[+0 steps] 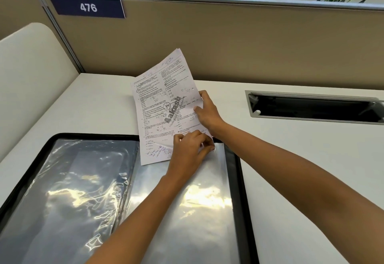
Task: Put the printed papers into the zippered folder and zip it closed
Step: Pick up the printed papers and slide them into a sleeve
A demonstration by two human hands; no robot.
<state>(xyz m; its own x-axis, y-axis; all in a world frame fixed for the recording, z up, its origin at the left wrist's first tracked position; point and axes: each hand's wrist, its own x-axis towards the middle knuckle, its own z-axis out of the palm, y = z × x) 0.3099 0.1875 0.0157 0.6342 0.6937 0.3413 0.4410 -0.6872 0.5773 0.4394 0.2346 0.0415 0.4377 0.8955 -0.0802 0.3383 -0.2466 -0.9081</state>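
Observation:
The black zippered folder [233, 180] lies open on the white desk, with shiny clear plastic sleeves on both halves. A stack of printed papers [164, 105] with handwriting stands tilted at the folder's far edge, its lower end resting on the right-hand sleeve [199, 211]. My right hand [207, 112] holds the papers by their right edge. At the top of that right-hand sleeve, the fingers of my left hand [191, 149] pinch the sleeve's edge together with the papers' lower corner. How far the papers sit inside the sleeve cannot be told.
A recessed cable tray [311, 108] with a metal frame sits in the desk at the right. A tan partition [228, 41] with a "476" label [87, 7] backs the desk. A cream divider [31, 76] rises on the left.

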